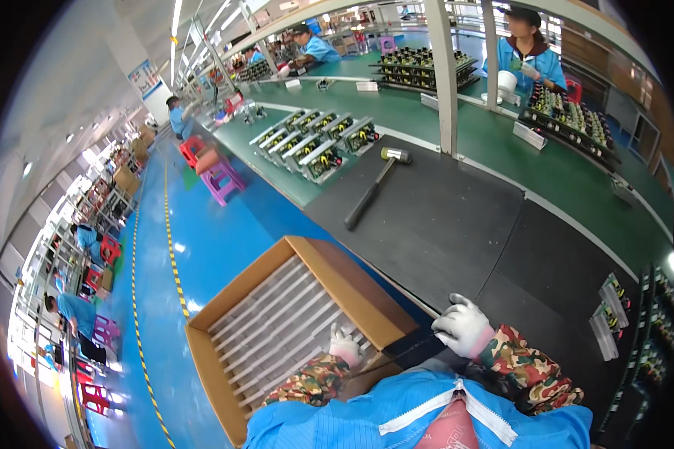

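Left hand [344,346] dips into the near cardboard box [225,374], grip hidden, while the right hand [463,326] rests curled, empty, on the black mat [442,224].

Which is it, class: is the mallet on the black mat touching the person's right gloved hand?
Apart. The head view shows the mallet lying far up the black mat, with bare mat between it and the right hand at the near edge.

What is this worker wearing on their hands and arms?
Both hands wear white knit gloves: left hand, right hand. Over each forearm sits a camouflage-print sleeve cover in green, brown and red, gathered at the wrist. Beneath it is a light blue zipped work jacket.
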`<state>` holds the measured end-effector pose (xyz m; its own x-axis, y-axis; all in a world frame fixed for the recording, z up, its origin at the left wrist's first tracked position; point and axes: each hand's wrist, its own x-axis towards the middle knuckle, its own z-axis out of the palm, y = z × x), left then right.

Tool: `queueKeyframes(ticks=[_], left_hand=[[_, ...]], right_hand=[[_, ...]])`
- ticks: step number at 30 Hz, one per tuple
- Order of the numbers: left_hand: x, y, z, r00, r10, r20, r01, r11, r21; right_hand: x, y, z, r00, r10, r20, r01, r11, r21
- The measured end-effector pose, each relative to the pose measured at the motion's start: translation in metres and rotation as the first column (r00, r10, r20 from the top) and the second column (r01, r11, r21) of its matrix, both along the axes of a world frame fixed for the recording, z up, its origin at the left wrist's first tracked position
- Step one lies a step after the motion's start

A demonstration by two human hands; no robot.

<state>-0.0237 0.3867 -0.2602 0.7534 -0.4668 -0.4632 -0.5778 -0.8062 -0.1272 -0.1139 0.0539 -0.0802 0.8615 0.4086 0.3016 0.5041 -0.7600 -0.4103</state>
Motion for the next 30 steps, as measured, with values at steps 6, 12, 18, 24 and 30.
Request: queueKeyframes(ticks=[6,12,18,24,30], left_hand=[[-0.008,0.010,0.054,0.995,0.031,0.096,-0.041,0.994,0.101],[0.009,0.019,0.192,0.936,0.036,0.350,0.040,0.978,-0.207],[0.074,-0.076,0.330,0.673,-0.226,0.704,0.619,0.694,-0.368],[0.142,-0.274,0.349,0.400,-0.573,0.716,0.913,0.316,-0.257],[0.143,-0.412,0.316,0.209,-0.848,0.486,0.967,0.252,0.025]], right_hand=[[-0.001,0.001,-0.014,1.000,-0.024,-0.011,0.025,0.993,0.119],[0.005,0.001,-0.023,0.999,-0.025,-0.025,0.028,0.992,0.123],[0.013,0.005,-0.027,0.996,-0.062,0.057,0.050,0.981,0.187],[0.014,0.000,-0.039,0.997,-0.077,0.002,0.072,0.947,0.313],[0.011,0.008,-0.040,0.997,-0.057,-0.059,0.073,0.944,0.323]])
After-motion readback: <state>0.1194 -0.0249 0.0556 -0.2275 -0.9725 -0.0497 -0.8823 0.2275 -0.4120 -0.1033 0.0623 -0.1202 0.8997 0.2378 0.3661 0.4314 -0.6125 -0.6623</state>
